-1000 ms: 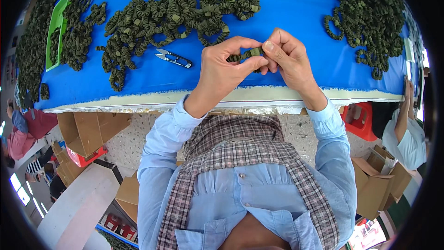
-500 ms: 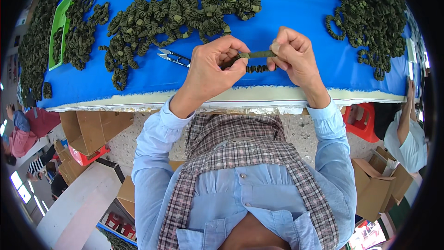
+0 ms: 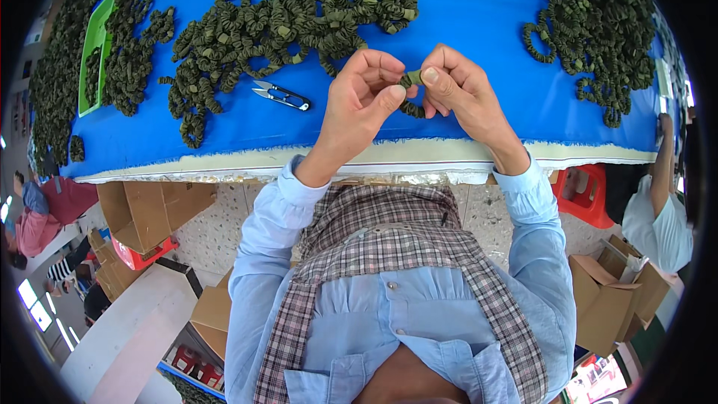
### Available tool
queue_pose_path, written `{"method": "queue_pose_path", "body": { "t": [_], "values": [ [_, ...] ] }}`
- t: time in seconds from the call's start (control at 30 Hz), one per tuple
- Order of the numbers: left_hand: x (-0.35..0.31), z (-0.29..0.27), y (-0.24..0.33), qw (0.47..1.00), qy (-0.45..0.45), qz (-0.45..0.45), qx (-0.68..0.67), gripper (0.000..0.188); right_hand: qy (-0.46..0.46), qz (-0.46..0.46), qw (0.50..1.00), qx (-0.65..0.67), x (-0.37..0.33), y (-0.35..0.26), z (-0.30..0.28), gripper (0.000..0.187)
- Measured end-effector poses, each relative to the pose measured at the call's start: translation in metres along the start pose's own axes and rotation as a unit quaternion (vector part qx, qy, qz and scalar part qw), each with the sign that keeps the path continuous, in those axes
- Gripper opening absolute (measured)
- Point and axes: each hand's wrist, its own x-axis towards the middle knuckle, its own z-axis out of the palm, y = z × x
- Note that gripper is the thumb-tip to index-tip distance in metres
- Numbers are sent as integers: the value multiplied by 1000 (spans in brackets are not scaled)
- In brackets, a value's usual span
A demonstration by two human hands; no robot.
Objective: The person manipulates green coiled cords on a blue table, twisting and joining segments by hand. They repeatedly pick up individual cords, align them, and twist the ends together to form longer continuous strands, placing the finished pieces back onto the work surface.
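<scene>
My left hand [image 3: 364,97] and my right hand [image 3: 458,91] meet over the blue table [image 3: 464,22], both pinching one dark green ruffled elastic band [image 3: 410,90]. The band's end sits between my right thumb and fingers, and a loop of it hangs just below. Small thread snips [image 3: 280,95] with blue handles lie on the cloth to the left of my left hand. A large heap of the same green bands [image 3: 299,15] spreads just beyond my hands.
Another heap of bands [image 3: 598,22] lies at the far right, more at the far left beside a green tray [image 3: 93,52]. Cardboard boxes [image 3: 142,209] and a red stool [image 3: 583,194] stand under the table. A person [image 3: 662,209] sits at the right, others at the left.
Half a second ago my hands were apart with the band stretched straight between them. Now they have come together and the band is bunched up between my fingertips.
</scene>
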Motion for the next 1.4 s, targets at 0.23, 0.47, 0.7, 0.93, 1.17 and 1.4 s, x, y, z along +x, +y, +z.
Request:
{"method": "queue_pose_path", "body": {
  "t": [0.23, 0.47, 0.7, 0.93, 1.17, 1.4],
  "values": [
    [-1, -12, 4, 960, -9, -95, -265, 12, -8, -8, 997, 78, -2, 4, -7, 29],
    [0, -4, 22, 994, 15, -102, -18, 20, 14, -26, 996, 88, -1, 5, 3, 30],
    [3, 13, 9, 974, 77, 57, 203, 21, 33, -26, 999, 20, -2, 1, 10, 30],
    [0, 6, 17, 972, 67, 27, 225, 11, 51, -43, 995, 77, 0, 4, 5, 30],
    [-5, -10, 23, 977, 27, -17, 210, 12, 54, -16, 983, 173, 1, 1, 1, 29],
    [-7, -7, 30, 976, -36, -2, 213, 22, -41, 59, 996, -50, -2, -12, 8, 24]
  ]
}}
